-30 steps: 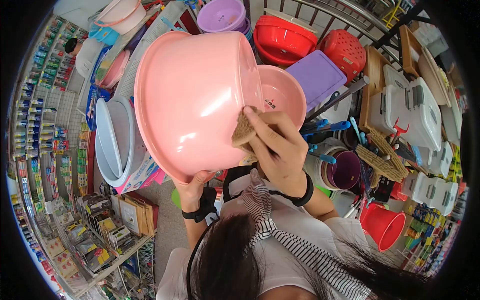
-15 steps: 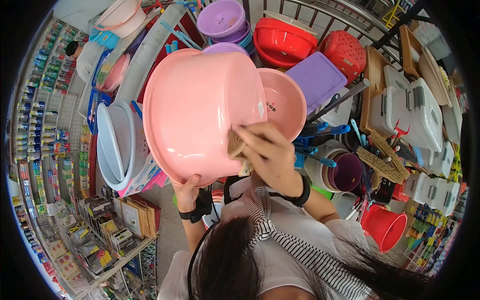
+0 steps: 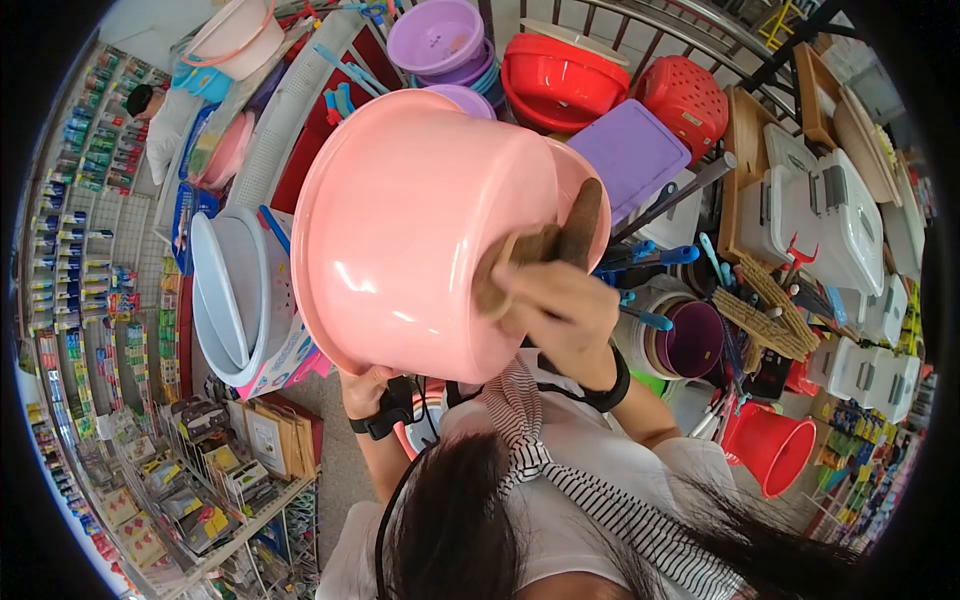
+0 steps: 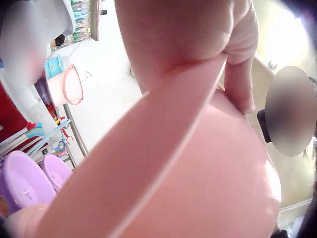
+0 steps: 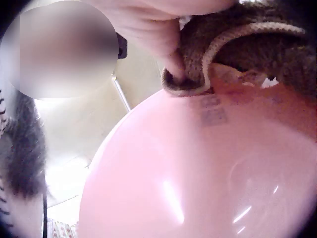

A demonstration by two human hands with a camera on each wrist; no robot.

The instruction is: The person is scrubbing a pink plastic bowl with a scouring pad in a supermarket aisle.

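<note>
Pink plastic basin [image 3: 415, 235]: one, tipped on its side before our chest, rim toward our left.
Left hand [image 3: 366, 391]: gripping the basin's rim.
Right hand [image 3: 568, 318]: blurred, but we see it holding a brown cloth.
Brown cloth [image 3: 579, 230]: pressed to the basin's outer surface near the base.
Light-blue tubs [image 3: 222, 290]: nested, to our left.
Purple basins [image 3: 437, 40]: stacked beyond.
</note>
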